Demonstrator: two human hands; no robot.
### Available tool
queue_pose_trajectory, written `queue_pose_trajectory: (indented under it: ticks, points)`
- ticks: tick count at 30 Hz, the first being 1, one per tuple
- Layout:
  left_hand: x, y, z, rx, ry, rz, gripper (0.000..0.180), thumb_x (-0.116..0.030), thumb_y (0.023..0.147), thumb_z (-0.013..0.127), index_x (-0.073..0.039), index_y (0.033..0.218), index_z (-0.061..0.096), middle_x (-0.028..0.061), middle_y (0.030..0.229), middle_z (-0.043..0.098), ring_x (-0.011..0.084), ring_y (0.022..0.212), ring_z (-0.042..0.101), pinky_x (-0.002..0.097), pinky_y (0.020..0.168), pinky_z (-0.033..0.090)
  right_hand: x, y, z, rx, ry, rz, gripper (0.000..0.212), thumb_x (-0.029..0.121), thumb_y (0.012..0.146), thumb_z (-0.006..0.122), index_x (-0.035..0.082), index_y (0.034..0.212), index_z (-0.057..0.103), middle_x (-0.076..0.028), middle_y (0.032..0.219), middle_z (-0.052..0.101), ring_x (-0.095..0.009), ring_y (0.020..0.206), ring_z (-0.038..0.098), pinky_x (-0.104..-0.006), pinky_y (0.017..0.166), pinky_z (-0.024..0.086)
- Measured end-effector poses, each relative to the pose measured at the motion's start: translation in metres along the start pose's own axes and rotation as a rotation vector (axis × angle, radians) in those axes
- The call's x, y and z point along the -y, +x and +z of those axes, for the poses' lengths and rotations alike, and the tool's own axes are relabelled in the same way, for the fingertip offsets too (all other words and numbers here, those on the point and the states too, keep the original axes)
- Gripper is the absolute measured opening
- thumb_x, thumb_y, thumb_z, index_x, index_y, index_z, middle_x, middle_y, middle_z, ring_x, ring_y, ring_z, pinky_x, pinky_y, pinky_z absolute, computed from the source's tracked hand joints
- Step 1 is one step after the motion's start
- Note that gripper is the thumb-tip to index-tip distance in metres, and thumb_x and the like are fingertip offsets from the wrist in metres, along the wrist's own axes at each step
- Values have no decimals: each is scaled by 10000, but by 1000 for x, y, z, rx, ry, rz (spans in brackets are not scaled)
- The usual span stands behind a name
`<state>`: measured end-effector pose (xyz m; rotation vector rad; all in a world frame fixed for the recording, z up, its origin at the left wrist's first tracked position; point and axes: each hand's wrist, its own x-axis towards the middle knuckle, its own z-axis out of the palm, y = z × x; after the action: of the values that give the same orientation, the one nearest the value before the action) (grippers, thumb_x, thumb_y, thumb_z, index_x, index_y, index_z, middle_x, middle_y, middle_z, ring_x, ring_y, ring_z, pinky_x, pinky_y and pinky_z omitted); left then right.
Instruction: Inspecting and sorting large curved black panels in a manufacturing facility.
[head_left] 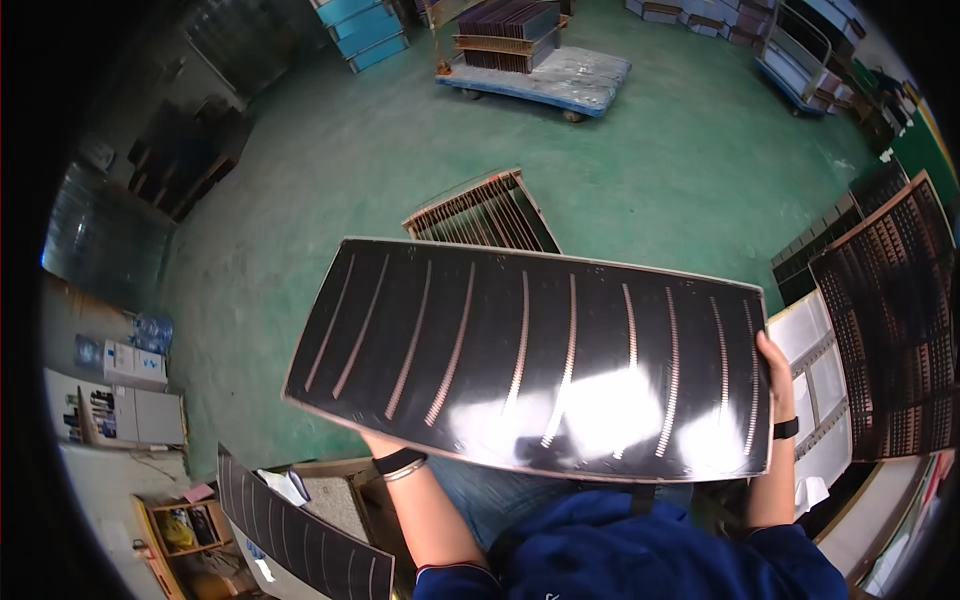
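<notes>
A large glossy black circuit board panel point(540, 350) with rows of short copper-coloured marks spans the middle of the view, tilted and reflecting bright light. My left hand point(378, 443) grips its lower left edge; the fingers are hidden beneath it. On the right edge my right hand point(774, 365) is closed, thumb along the rim, the other fingers out of sight behind. Just beyond the panel, partly covered by it, a slotted rack point(485, 212) stands on the floor.
To the lower left lies a similar black panel point(300, 530) near a wooden shelf point(180, 525). Stacked copper-patterned panels point(890, 320) lean at the right. A blue-edged cart point(590, 80) carrying upright boards point(508, 35) stands far ahead on the green floor point(300, 150).
</notes>
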<state>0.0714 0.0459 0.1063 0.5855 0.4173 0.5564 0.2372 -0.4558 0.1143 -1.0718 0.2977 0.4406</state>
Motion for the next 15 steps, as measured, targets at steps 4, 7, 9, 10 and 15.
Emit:
queue_pose_trajectory:
  ticks: [4,7,9,10,15]
  points:
    - [46,-13,44,36,-17,130,450,-388,962,382,-67,1269,455,100,1325,455,250,1207,435,423,1032,349,-26,-10,88,57,265,90,344,274,928,509,7,1143,544,-126,1017,647,-220,847,658,-337,764,552]
    - [71,-38,85,-41,-214,47,475,-414,952,417,-106,1313,415,51,1321,458,207,1198,436,393,1026,343,-68,-5,95,193,301,15,335,220,930,514,18,1197,500,-114,1143,592,-220,1011,598,-368,878,495]
    - [84,-41,83,-74,-82,22,424,-323,948,480,-89,1296,423,43,1235,515,179,1108,496,358,954,406,-84,-21,111,340,307,64,369,153,920,528,42,1262,442,-98,1231,535,-238,1124,530,-416,936,452]
    - [85,-40,82,-162,66,25,392,-280,937,520,-72,1262,449,45,1166,559,165,1030,547,338,895,456,-92,-29,115,358,280,115,389,138,911,539,56,1277,435,-91,1227,538,-252,1119,535,-439,906,472]
    - [68,-29,67,-52,110,-31,385,-197,946,504,-73,1302,430,47,1199,537,148,1048,537,288,881,455,-60,-23,97,306,201,76,471,286,961,429,-16,1319,376,-179,1127,594,-278,997,609,-400,837,516]
